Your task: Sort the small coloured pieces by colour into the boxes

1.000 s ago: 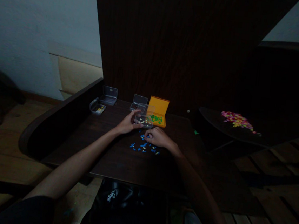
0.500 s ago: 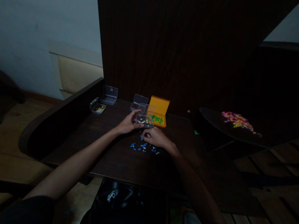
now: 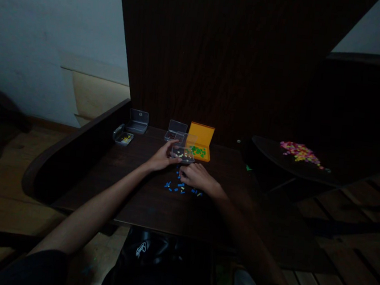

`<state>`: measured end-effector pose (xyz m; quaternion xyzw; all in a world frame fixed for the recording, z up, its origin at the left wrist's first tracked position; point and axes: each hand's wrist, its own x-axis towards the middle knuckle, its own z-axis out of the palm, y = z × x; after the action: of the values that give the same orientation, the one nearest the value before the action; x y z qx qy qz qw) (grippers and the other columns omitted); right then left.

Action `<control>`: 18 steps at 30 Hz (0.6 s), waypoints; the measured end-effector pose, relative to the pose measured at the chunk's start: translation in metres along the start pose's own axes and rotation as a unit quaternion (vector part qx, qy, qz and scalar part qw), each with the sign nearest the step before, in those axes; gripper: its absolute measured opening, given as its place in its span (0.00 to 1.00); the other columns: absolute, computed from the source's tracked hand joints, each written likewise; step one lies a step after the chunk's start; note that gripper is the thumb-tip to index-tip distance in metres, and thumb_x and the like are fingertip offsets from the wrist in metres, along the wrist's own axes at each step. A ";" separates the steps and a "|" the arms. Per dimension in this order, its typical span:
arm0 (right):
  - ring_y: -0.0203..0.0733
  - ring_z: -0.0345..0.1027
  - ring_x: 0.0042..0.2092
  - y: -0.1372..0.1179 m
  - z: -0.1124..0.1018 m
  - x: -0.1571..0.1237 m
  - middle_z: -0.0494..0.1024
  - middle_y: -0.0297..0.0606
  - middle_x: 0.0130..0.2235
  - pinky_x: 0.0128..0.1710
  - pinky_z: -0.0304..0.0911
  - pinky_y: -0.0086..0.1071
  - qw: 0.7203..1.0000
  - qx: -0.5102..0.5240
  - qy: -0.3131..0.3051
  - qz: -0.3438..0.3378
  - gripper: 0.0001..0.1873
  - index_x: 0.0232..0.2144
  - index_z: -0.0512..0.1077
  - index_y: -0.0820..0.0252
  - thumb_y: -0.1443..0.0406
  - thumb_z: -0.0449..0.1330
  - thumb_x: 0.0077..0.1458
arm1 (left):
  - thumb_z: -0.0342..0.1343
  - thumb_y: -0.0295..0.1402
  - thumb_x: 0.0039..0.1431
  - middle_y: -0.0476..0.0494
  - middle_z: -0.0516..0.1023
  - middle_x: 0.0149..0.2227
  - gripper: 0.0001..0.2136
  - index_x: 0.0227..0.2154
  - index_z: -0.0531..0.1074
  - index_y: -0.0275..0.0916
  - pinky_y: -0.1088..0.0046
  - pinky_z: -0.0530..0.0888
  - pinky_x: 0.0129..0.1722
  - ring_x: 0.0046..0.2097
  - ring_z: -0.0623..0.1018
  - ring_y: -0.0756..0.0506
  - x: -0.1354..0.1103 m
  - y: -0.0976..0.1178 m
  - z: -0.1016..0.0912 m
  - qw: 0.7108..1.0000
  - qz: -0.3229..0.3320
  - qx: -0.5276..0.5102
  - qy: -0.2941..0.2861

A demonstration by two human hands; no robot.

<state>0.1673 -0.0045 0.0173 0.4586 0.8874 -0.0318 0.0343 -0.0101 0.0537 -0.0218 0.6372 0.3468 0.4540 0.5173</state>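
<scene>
My left hand (image 3: 162, 157) grips a clear plastic box (image 3: 182, 155) by its left side, thumb in front and fingers behind. The box's lid stands open, and several small pale pieces lie inside. Just in front of the box, my right hand (image 3: 195, 175) is closed with its fingers pressed together over the table. Whatever its fingertips hold is hidden. Small blue pieces (image 3: 181, 185) and a few pale yellow ones lie scattered on the dark table under and beside my right hand.
Behind the held box stands an open orange box (image 3: 202, 158) with green pieces. A clear box (image 3: 177, 127) with dark pieces is beside it. Farther left sit a clear box (image 3: 138, 122) and another with yellow pieces (image 3: 126, 138). Pink and yellow pieces (image 3: 299, 153) are heaped at right.
My right hand has shifted very slightly over the scattered pieces, its fingers still together. The left hand keeps its grip on the clear box. The whole view has moved a little.
</scene>
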 end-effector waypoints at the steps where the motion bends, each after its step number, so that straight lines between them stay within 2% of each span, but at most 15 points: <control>1: 0.42 0.68 0.39 0.001 0.000 0.000 0.77 0.44 0.38 0.33 0.54 0.29 1.000 0.012 0.000 -0.006 0.09 0.37 0.75 0.61 0.65 0.55 0.58 | 0.68 0.30 0.41 0.38 0.69 0.51 0.37 0.57 0.61 0.40 0.68 0.75 0.40 0.36 0.74 0.51 0.000 0.000 0.000 1.000 -0.001 -0.002 -0.002; 4: 0.36 0.65 0.32 0.010 -0.003 -0.003 0.74 0.37 0.31 0.30 0.51 0.26 0.995 0.090 0.017 -0.029 0.06 0.34 0.75 0.62 0.68 0.59 0.53 | 0.68 0.29 0.41 0.38 0.68 0.52 0.37 0.57 0.61 0.40 0.69 0.74 0.39 0.36 0.73 0.52 0.000 0.000 0.000 1.000 -0.004 -0.011 -0.003; 7: 0.30 0.58 0.26 0.023 -0.010 -0.006 0.68 0.28 0.24 0.28 0.49 0.24 0.979 0.187 0.071 -0.041 0.05 0.33 0.75 0.62 0.70 0.59 0.51 | 0.68 0.29 0.41 0.37 0.68 0.53 0.37 0.57 0.61 0.41 0.69 0.74 0.39 0.36 0.73 0.52 -0.001 0.001 0.001 1.000 -0.011 -0.016 -0.006; 10: 0.28 0.55 0.23 0.036 -0.017 -0.007 0.64 0.25 0.21 0.27 0.49 0.23 0.962 0.242 0.122 -0.034 0.04 0.32 0.73 0.64 0.70 0.59 0.52 | 0.68 0.28 0.40 0.37 0.68 0.53 0.38 0.57 0.61 0.41 0.68 0.74 0.40 0.36 0.73 0.51 -0.003 0.004 0.003 1.000 -0.018 -0.017 -0.015; 13: 0.28 0.55 0.24 0.045 -0.020 -0.002 0.65 0.26 0.22 0.26 0.48 0.23 0.957 0.255 0.137 -0.023 0.04 0.32 0.73 0.64 0.69 0.59 0.52 | 0.68 0.28 0.41 0.37 0.69 0.53 0.38 0.57 0.61 0.41 0.67 0.74 0.40 0.37 0.74 0.51 -0.005 0.007 0.005 0.999 -0.022 -0.025 -0.031; 18: 0.30 0.59 0.26 0.049 -0.019 0.013 0.69 0.28 0.24 0.26 0.48 0.24 0.966 0.228 0.118 0.010 0.05 0.32 0.74 0.64 0.68 0.60 0.51 | 0.68 0.29 0.42 0.37 0.70 0.52 0.37 0.57 0.60 0.41 0.70 0.74 0.38 0.37 0.75 0.51 -0.008 0.010 0.009 0.997 -0.018 -0.044 -0.065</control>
<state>0.1987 0.0361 0.0333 0.4635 0.8499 -0.1791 -0.1755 -0.0051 0.0412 -0.0141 0.6355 0.3032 0.4170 0.5748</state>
